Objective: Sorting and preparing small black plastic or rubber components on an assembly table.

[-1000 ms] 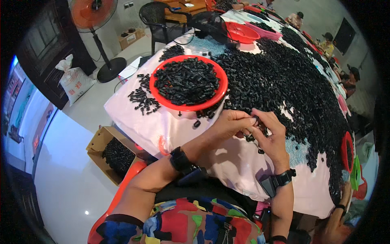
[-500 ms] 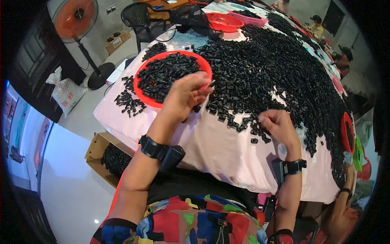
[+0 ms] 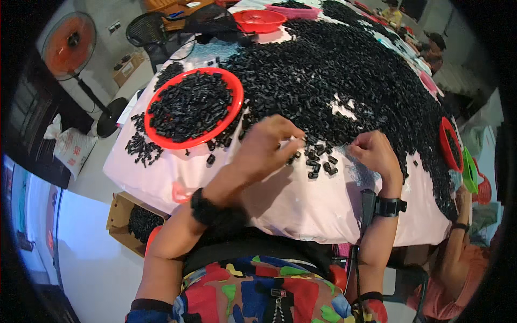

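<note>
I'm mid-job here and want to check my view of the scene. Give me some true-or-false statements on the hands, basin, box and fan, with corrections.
1. The left hand is closer to the near red basin than the right hand is. True.
2. That basin is empty. False: it is heaped with black parts.
3. The cardboard box, lower than the table, holds black parts. True.
4. A standing fan is to the table's right. False: the orange fan is to its left.
</note>
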The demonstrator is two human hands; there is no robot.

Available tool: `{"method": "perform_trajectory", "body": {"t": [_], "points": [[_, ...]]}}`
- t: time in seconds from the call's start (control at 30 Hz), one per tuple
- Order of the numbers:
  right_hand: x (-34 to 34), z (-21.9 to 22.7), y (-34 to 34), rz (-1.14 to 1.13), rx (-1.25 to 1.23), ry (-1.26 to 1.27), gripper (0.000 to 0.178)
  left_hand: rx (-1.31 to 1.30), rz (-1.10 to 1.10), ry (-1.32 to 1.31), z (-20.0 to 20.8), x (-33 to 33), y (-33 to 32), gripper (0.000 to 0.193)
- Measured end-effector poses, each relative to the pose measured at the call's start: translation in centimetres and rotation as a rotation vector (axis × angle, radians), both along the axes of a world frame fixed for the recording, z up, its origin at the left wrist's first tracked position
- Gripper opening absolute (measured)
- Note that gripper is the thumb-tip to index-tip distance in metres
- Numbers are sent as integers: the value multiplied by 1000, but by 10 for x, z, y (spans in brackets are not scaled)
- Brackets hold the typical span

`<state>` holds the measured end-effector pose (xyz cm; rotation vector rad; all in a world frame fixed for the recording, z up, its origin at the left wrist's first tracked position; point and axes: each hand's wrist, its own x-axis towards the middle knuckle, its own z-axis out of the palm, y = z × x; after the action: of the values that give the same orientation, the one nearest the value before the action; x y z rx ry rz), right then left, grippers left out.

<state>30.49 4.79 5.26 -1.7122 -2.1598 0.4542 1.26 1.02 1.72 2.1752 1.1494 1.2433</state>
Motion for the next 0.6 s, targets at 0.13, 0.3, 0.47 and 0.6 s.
{"method": "perform_trajectory", "body": {"t": [0.13, 0.3, 0.47, 0.6], "points": [[-8, -6, -5, 36, 90, -101, 19, -111, 4, -102, 27, -18, -7, 13], [-13, -18, 3, 3, 79, 54, 18, -139, -142, -571, 65, -30, -25, 24], [-23, -8, 3, 54, 131, 76, 21, -88, -963, -227, 156, -81, -57, 29], [-19, -14, 2, 38, 124, 96, 20, -512, -1548, 171, 182, -76, -52, 22]]}}
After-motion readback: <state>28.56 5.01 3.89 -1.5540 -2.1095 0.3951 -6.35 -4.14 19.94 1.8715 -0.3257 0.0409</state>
